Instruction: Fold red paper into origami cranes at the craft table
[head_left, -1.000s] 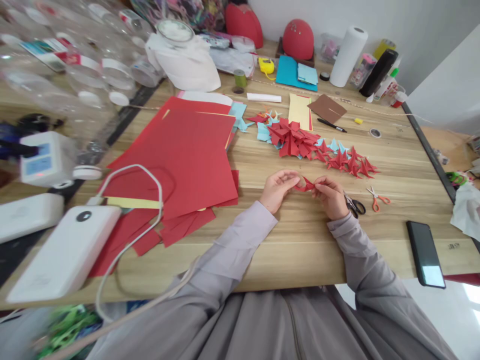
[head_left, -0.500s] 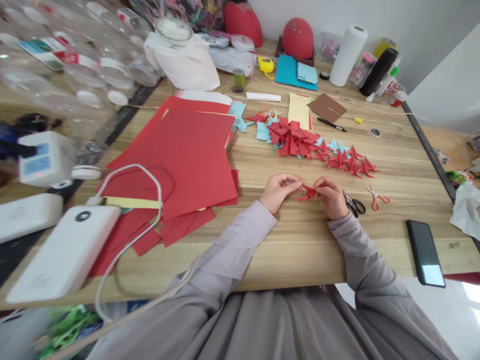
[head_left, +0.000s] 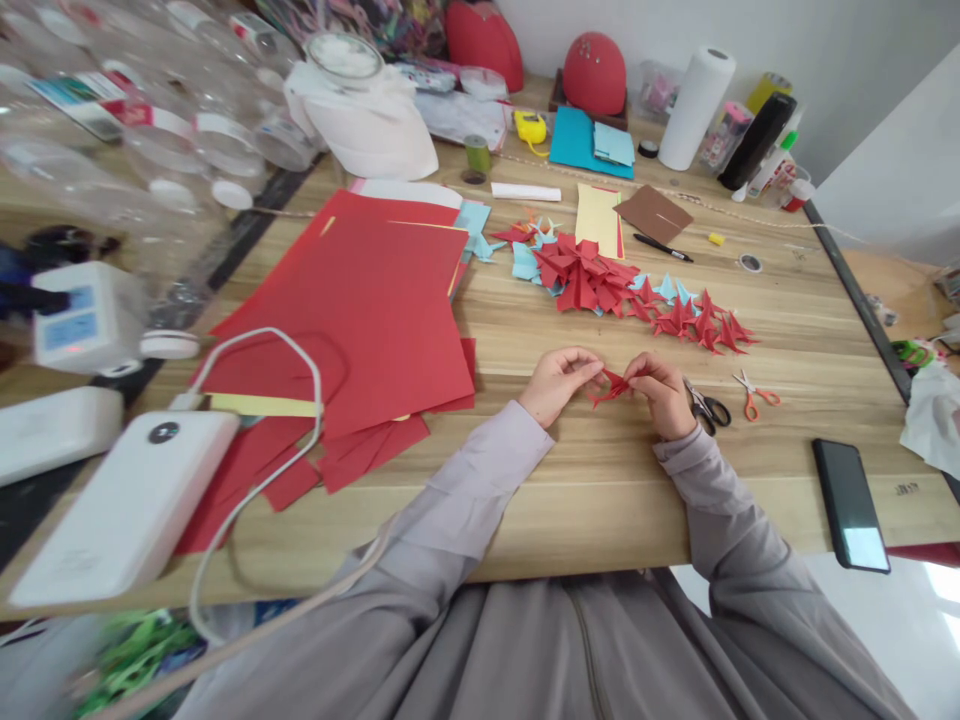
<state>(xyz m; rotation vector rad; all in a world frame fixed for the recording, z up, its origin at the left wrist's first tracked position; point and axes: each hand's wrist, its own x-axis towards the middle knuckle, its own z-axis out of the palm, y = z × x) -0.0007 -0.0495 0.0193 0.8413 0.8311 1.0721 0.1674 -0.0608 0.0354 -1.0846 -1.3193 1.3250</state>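
Between my two hands, a little above the wooden table (head_left: 600,520), is a small folded red paper piece (head_left: 614,386). My left hand (head_left: 564,382) pinches its left side, and my right hand (head_left: 660,392) pinches its right side. Beyond the hands lies a pile of folded red paper pieces (head_left: 585,275), with some light blue ones (head_left: 526,262) among them. Large red paper sheets (head_left: 375,300) are stacked to the left. Black-handled scissors (head_left: 715,410) lie beside my right wrist, and small orange-handled scissors (head_left: 757,396) are farther right.
A white power bank (head_left: 127,510) with a looping cable (head_left: 319,390) sits at the left front. Plastic bottles (head_left: 165,140) crowd the back left. A phone (head_left: 850,505) lies at the right edge. Brown paper (head_left: 654,215) and a black pen (head_left: 664,248) lie farther back.
The red paper piece has turned slightly between my fingers, and its left tip looks narrower. Both hands keep nearly the same place.
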